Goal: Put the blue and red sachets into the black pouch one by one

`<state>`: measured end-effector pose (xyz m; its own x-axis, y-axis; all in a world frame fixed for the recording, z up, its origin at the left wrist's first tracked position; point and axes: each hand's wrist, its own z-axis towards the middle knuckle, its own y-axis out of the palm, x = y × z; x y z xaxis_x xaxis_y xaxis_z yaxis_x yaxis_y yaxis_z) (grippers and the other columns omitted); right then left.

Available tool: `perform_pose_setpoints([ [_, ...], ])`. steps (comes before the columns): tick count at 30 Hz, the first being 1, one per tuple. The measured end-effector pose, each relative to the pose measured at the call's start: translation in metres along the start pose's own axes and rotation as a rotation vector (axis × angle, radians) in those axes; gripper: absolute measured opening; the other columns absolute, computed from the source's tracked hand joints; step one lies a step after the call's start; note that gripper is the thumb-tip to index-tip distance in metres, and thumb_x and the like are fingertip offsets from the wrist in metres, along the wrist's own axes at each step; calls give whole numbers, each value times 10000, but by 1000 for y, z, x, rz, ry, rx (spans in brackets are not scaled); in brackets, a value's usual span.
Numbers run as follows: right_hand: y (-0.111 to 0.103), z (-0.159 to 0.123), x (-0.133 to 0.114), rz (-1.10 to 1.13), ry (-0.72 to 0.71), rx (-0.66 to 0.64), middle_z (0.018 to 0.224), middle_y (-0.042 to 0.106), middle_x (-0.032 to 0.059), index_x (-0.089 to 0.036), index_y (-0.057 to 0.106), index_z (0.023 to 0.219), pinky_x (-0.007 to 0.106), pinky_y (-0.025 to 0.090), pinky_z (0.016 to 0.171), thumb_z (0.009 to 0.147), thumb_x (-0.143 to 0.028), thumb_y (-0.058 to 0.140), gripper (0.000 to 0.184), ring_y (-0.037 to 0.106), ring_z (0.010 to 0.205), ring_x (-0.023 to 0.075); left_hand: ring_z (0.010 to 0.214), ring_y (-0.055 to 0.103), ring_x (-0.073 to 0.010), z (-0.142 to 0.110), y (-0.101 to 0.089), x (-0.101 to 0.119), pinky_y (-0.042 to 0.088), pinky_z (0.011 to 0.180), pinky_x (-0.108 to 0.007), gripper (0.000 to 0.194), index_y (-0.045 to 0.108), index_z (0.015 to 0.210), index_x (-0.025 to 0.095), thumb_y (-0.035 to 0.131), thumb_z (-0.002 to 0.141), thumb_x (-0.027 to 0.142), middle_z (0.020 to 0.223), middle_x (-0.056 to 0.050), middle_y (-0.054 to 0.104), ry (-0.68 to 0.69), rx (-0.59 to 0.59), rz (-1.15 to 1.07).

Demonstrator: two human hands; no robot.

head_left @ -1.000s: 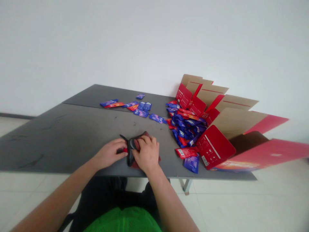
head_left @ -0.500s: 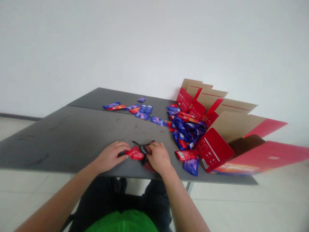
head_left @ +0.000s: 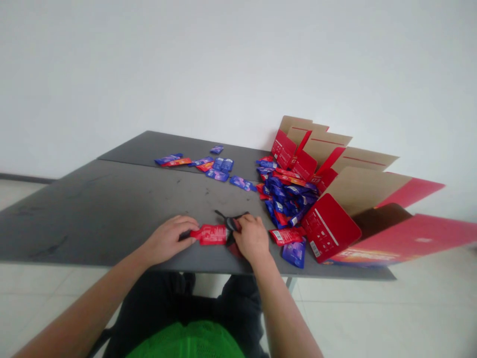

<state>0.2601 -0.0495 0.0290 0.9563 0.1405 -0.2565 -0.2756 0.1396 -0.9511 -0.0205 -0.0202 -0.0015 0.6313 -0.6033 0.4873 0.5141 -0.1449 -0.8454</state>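
Your green mesh top (head_left: 186, 343) and dark trousers (head_left: 238, 303) sit lowest in view, both arms reaching forward over the table edge. Your left hand (head_left: 167, 237) is curled and grasping the left end of a red sachet (head_left: 210, 234), which lies flat on the table, stretched out between your hands. Your right hand (head_left: 252, 238) is curled over a black flexible piece (head_left: 233, 223) at the sachet's right end, with a thin black tail sticking out past your fingers. Can't tell if that hand is actually gripping or just pressing down. A dark red piece (head_left: 234, 250) pokes out under your right palm.

Just right of that hand are a loose red packet (head_left: 286, 236) and a blue packet (head_left: 294, 252). Beyond them is a heaped pile of blue and red sachets (head_left: 286, 201), spilling against an open cardboard carton (head_left: 357, 209) with red outer panels and flaps splayed out. More blue and red sachets (head_left: 216, 168) lie scattered farther along the grey table (head_left: 93, 219). White wall (head_left: 238, 64) behind.
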Motion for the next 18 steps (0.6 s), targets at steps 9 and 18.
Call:
perform_pose_setpoints([
  [9,10,-3,-65,72,-236,-13,1117,686,67,-231,732,1046,386,423,915,942,-331,660,162,509,1072,270,1124,635,-267,0,-1,-1,498,1009,-391,194,737,1075,243,647,931,337,1162,-64,734,1,-20,25],
  [18,-6,-5,0,-28,73,89,1094,701,109,-193,750,972,382,412,897,997,-263,558,206,540,1003,266,1198,624,-251,-1,1,-3,472,1073,-401,226,724,1152,283,617,965,352,1283,-45,704,24,-10,38],
])
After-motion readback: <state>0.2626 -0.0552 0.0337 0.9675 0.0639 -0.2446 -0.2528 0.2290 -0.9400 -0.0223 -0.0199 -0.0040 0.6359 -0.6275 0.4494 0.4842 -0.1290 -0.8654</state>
